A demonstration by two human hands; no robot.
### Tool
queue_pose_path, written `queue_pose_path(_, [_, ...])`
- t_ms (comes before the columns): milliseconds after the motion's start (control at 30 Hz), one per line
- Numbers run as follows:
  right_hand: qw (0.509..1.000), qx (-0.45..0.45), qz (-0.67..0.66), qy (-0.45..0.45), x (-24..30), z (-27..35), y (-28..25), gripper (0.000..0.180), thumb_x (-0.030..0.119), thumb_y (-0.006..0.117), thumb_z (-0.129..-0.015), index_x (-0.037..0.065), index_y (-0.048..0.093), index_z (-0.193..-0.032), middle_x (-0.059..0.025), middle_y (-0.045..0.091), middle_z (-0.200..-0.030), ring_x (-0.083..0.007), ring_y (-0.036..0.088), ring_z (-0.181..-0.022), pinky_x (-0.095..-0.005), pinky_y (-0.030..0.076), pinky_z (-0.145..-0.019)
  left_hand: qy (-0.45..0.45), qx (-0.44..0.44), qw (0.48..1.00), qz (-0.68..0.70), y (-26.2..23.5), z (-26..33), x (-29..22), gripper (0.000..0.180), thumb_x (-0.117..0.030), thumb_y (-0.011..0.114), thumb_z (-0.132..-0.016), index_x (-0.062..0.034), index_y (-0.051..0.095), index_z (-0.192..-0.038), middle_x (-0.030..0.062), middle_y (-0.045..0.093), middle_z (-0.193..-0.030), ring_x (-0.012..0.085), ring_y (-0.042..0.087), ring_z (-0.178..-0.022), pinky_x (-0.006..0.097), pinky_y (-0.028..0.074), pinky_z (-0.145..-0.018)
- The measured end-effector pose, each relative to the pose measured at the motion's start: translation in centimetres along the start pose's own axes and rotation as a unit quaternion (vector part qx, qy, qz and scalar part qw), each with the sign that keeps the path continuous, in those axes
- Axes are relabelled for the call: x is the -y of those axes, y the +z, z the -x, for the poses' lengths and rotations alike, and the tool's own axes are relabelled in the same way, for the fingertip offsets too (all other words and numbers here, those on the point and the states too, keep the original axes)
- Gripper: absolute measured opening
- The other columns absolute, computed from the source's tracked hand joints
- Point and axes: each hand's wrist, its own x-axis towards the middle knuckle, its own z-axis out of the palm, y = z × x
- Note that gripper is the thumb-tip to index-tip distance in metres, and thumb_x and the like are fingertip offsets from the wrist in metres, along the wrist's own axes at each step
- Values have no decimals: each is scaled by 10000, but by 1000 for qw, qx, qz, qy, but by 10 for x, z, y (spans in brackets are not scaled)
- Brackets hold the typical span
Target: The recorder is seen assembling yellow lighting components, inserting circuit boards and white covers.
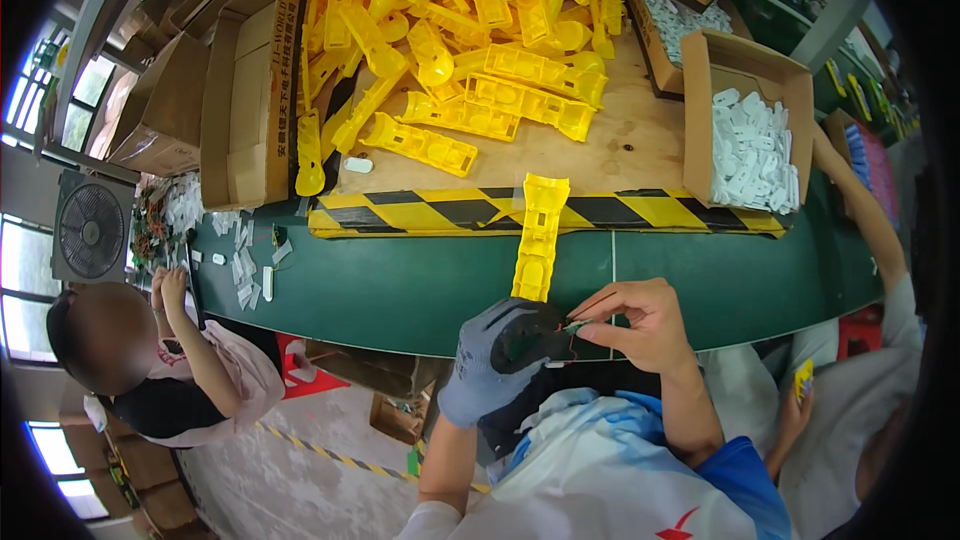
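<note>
Head view showed the right hand with its grip pinched closed on a small wired part, beside the curled, gloved left hand, whose hold could not be told. Wire handling seemed under way, calling next for steady fingertips. Beyond, a yellow case lay across striped edging, and the open left carton bore dark printing.

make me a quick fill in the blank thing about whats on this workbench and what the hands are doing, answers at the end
1. The left hand wears a gray and black ____.
2. The right hand pinches a small part between its fingers and ____.
3. The long plastic piece just beyond the left hand is coloured ____.
4. The open cardboard box at the right of the wooden board holds a heap of pieces coloured ____.

Missing words: glove; thumb; yellow; white.
</note>
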Motion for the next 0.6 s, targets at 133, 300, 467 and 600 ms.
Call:
queue_pose_path(133, [998,4,55,12,4,-1,-7,125,-8,785,-761,-11,736,-875,-97,741,-811,-132,703,-698,-225,535,-636,58,47,994,-74,2,-2,9,381,-65,756,-656,-55,638,-1018,137,656,-991,373,623,-862,417,518,-762])
queue_pose_path(300, [995,-34,72,64,2,2,-12,132,-9,790,-753,-13,750,-879,-102,744,-812,-112,697,-688,-210,523,-618,94,44,986,-128,11,-2,6,437,-90,764,-673,-42,611,-1079,151,644,-1025,385,612,-886,429,512,-767])
queue_pose_path(467, [994,-94,-3,61,-12,3,-12,122,-24,768,-778,-29,740,-897,-109,740,-831,-117,692,-714,-221,532,-661,-63,-150,971,-177,17,-25,25,470,-178,772,-744,-45,595,-1158,205,604,-1099,404,577,-996,460,483,-834])
queue_pose_path(600, [976,-161,-117,84,-25,-1,-13,125,-47,744,-806,-41,724,-929,-97,725,-863,-115,678,-772,-218,532,-719,-123,-88,940,-307,27,-53,32,471,-265,769,-772,-38,598,-1146,231,588,-1120,412,554,-1035,474,459,-874])
